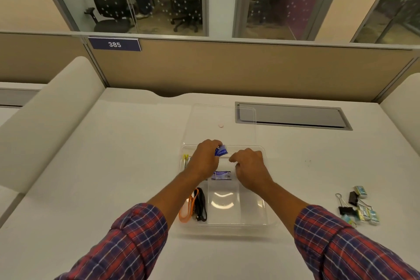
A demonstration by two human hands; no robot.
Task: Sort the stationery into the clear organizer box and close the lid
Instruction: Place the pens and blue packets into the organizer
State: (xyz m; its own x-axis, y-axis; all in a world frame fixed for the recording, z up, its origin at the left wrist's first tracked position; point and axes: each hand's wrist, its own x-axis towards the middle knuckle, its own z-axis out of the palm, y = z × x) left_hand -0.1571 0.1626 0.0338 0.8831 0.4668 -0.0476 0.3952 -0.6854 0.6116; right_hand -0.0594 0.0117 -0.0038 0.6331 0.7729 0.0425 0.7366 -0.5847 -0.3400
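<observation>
The clear organizer box lies open on the white desk, its lid tipped back behind it. My left hand hovers over the box's far compartments, shut on small blue packets. Just to the right, my right hand is curled over the box; whether it holds anything I cannot tell. Another blue-and-white packet lies in a middle compartment. Orange and black bands fill the near left compartment. Yellow-tipped items rest in the far left compartment.
Black binder clips and small pale boxes lie loose on the desk to the right of the box. A grey cable hatch is set in the desk behind. A small pink disc sits under the lid. A partition wall closes the desk's far edge.
</observation>
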